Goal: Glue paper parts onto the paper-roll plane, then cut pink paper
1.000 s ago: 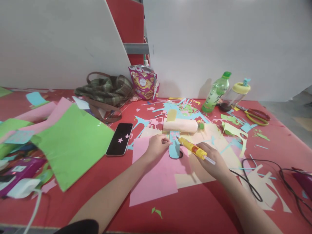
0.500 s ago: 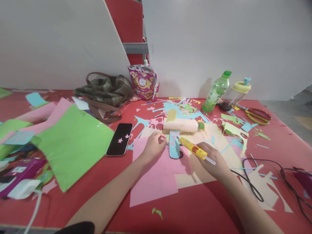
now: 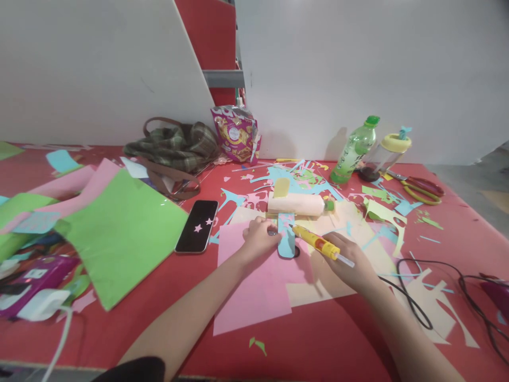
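Note:
In my right hand (image 3: 352, 260) is a yellow hot glue gun (image 3: 316, 240), with a clear glue stick poking out of its back. Its nozzle points left, at the upper part of a light blue paper strip (image 3: 286, 244) decorated with small pink stars. My left hand (image 3: 260, 236) has curled fingers, and its thumb holds the strip's left edge. Dark parts of a tool show on both sides from under the strip. Just beyond lies a bottle wrapped in pale pink paper (image 3: 296, 204), on its side, with a green cap and a yellow tab.
Pink paper (image 3: 250, 297) and cream sheets lie beneath my hands. A phone (image 3: 196, 226) bearing two pink stars and a green sheet (image 3: 127, 239) are leftward. Behind stand a snack bag (image 3: 236, 135), green bottle (image 3: 353, 151) and clear jar (image 3: 384, 156). A black cord (image 3: 409, 300) trails right.
My left hand has moved slightly right, its thumb now against the blue strip's edge. The glue gun stays nearly still over the strip. The whole view has shifted a little.

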{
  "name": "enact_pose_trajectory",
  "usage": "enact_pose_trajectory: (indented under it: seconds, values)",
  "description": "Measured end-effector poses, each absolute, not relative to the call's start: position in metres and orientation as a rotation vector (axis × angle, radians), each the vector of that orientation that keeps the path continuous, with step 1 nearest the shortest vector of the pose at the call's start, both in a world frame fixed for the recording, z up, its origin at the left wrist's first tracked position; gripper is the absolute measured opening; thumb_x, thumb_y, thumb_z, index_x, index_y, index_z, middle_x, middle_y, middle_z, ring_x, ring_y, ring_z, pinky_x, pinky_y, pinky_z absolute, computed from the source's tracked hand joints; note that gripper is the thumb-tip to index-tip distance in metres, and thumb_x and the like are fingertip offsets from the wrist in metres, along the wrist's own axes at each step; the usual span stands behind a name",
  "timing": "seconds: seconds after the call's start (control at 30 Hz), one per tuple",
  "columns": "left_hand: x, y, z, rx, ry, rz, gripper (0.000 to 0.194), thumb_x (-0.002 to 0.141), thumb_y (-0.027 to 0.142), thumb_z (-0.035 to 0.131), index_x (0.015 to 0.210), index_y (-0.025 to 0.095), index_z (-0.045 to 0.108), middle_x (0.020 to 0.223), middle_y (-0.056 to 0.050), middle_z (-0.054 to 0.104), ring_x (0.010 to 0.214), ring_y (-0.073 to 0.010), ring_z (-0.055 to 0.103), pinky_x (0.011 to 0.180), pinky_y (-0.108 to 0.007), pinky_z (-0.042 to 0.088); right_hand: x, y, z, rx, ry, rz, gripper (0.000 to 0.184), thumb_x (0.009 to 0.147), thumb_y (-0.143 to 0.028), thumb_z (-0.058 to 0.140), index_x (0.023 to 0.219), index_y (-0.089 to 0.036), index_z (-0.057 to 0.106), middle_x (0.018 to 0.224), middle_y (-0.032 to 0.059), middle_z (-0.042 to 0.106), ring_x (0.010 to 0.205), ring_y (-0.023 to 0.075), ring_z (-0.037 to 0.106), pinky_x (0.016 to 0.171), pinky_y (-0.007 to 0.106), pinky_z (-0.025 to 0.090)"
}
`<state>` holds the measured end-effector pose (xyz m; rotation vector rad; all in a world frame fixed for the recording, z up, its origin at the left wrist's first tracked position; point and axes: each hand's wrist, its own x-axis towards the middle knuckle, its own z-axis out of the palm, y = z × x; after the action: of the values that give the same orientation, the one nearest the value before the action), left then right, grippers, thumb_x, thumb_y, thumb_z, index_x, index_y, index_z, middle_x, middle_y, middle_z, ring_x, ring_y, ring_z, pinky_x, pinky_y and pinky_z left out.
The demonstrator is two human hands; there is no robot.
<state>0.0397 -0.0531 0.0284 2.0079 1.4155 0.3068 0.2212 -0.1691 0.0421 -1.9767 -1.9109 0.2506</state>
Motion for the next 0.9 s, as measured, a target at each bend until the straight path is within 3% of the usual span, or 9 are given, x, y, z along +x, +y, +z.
enact_pose_trajectory:
  seconds: [0.37, 0.9]
  values:
    - [0.044, -0.055, 0.020, 1.979, 1.480, 0.356, 0.010, 0.060, 0.029, 0.053, 0.063, 0.020, 0.057, 0.091, 0.000, 0.052, 0.094, -0.0206, 0.046, 0.080, -0.035, 0.027, 0.220, -0.169, 0.044, -2.018, -1.910, 0.241, 0.012, 0.073, -0.018, 0.042, 0.080, -0.018, 0.051, 0.078, 0.0050, 0.060, 0.063, 0.0173, 0.057, 0.050, 0.024, 0.037]
    - [0.042, -0.058, 0.030, 1.967, 1.433, 0.348, 0.011, 0.062, 0.026, 0.050, 0.063, 0.019, 0.057, 0.093, -0.003, 0.053, 0.094, -0.0213, 0.046, 0.081, -0.037, 0.031, 0.221, -0.169, 0.042, -1.995, -1.903, 0.227, 0.015, 0.072, -0.015, 0.041, 0.080, -0.019, 0.053, 0.079, 0.0052, 0.060, 0.063, 0.0172, 0.057, 0.050, 0.024, 0.036]
